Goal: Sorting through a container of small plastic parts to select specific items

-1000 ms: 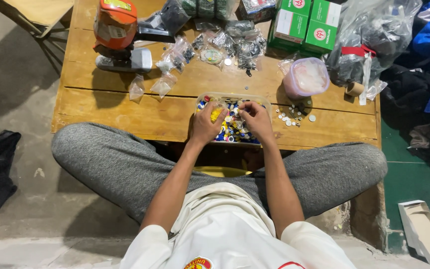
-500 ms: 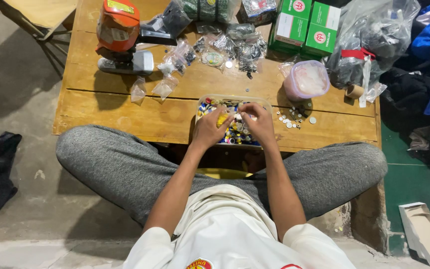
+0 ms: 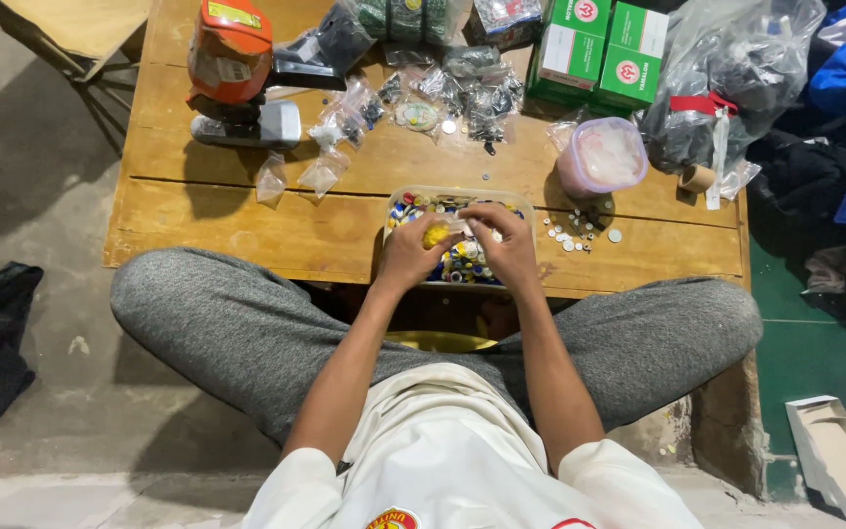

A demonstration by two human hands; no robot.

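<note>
At centre frame, just below the middle of the low wooden table [image 3: 247,211], both hands meet over a shallow clear tray [image 3: 399,201] filled with small multicoloured buttons or caps. The left hand [image 3: 408,257] is curled, with a small yellow piece [image 3: 435,235] showing at its fingertips; it appears to be pinched there, though the grip itself is partly hidden. The right hand [image 3: 511,245] is bent over the tray's right half, fingers bunched around something pale and thin (possibly a small clear bag, too small to tell for sure).

To do this picking well, my judgement is that the hands should stay low over the tray so anything that slips lands back among the other pieces instead of rolling off the table's near edge. The yellow piece sits between the two hands, so a short, steady move is better than a reach.

Right of the tray lies a scatter of white discs [image 3: 580,235], close enough to be swept by the right wrist. Further up are a pale lidded tub [image 3: 601,157], small clear packets [image 3: 323,174], an orange tool [image 3: 230,39] at upper left, and green boxes [image 3: 629,54] at top.
</note>
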